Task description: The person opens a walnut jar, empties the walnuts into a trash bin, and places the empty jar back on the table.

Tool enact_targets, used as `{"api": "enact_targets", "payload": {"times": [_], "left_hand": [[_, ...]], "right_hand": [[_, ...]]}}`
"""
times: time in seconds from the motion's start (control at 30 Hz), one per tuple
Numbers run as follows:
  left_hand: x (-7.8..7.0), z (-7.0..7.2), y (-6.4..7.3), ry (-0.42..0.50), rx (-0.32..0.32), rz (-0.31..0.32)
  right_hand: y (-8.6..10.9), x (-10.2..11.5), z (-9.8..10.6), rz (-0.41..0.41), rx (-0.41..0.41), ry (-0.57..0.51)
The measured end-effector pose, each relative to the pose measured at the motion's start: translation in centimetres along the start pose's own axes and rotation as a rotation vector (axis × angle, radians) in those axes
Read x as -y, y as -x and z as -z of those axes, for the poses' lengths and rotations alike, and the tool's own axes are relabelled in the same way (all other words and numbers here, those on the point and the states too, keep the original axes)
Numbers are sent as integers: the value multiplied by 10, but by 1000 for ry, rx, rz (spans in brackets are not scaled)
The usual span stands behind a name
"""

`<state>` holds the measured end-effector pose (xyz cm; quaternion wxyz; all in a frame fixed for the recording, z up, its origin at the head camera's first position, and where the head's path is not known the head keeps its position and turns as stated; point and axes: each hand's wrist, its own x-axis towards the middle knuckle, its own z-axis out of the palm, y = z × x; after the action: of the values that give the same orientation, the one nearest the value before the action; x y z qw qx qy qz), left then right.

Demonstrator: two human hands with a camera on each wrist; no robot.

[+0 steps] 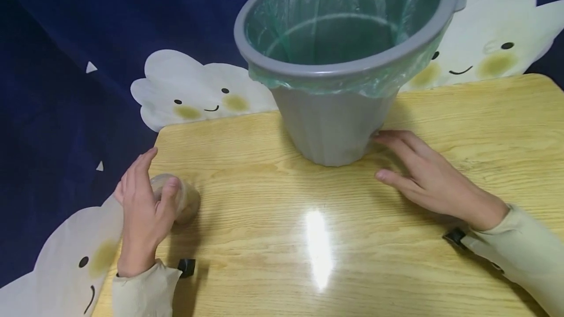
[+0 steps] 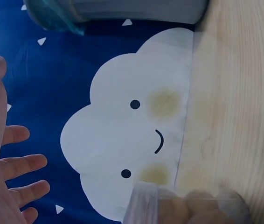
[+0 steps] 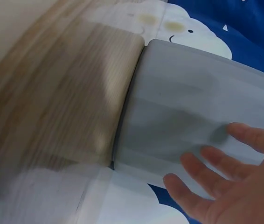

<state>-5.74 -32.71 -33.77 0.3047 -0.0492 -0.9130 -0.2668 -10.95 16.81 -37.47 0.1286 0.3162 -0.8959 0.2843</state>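
Observation:
A grey trash bin (image 1: 335, 126) stands upright at the back of the table, a green plastic bag lining it and folded over its rim. My right hand (image 1: 436, 180) is beside the bin's lower right side, fingers extended and fingertips right at its wall. In the right wrist view those fingers (image 3: 202, 172) are spread over the grey side. At the left, my left hand (image 1: 147, 209) hovers by a clear plastic container (image 1: 188, 204), thumb overlapping its top in the head view. Brownish rounded contents show through the container (image 2: 192, 207) in the left wrist view, where the left fingers are spread apart.
The wooden table (image 1: 246, 199) has its left edge close to the container. Behind and left of it hangs a dark blue cloth (image 1: 66, 111) with white smiling clouds (image 1: 198, 92). A black clip (image 1: 187, 267) sits at the left cuff, another (image 1: 455, 237) at the right.

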Motion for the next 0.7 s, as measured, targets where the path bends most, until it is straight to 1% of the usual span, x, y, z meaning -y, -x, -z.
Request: {"api": "enact_targets", "payload": {"times": [0.2, 0.4, 0.7], "left_hand": [[2, 7, 2, -5, -14, 18], [4, 12, 2, -1, -41, 40], [10, 18, -2, -21, -4, 95]], "right_hand": [[-5, 8, 0, -34, -23, 31], [-6, 13, -4, -29, 9, 11], [-3, 21, -14, -8, 27, 5]]}}
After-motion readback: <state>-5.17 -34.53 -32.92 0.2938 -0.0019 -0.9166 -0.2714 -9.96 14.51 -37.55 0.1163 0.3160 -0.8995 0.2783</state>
